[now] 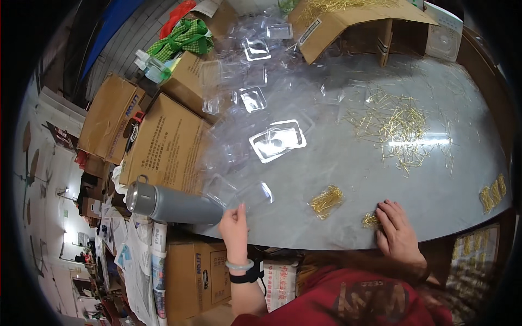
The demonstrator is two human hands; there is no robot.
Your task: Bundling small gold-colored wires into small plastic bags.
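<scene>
The left hand (pixel 235 227) is over the near edge of the grey surface (pixel 440 204), left of the middle, with a pale bangle (pixel 239 265) and a black band (pixel 246 276) at its wrist. Its grip is pinched closed, thumb against fingers, on the near edge of a clear plastic tray (pixel 253 195) (so see-through that its outline is partly lost). Just left of this hand lies a grey bottle (pixel 185 206) with a metallic cap.

The right hand (pixel 399 231) lies palm down at the near edge, its fingers close together and pointing far. Beside its fingertips is a small bundle of gold wire hooks (pixel 370 220); I cannot tell whether its grip has hold of any of them. A larger gold bundle (pixel 327 202) lies farther and to the left, between the two hands, touching neither. More gold bundles (pixel 492 194) sit side by side at the right edge, and a loose heap of gold hooks (pixel 402 130) spreads over the far right part.

Many clear trays (pixel 277 140) are scattered over the far left, next to cardboard boxes (pixel 163 144). A cut-open carton (pixel 364 22) stands at the far side, with gold wire pieces (pixel 342 4) on top.
</scene>
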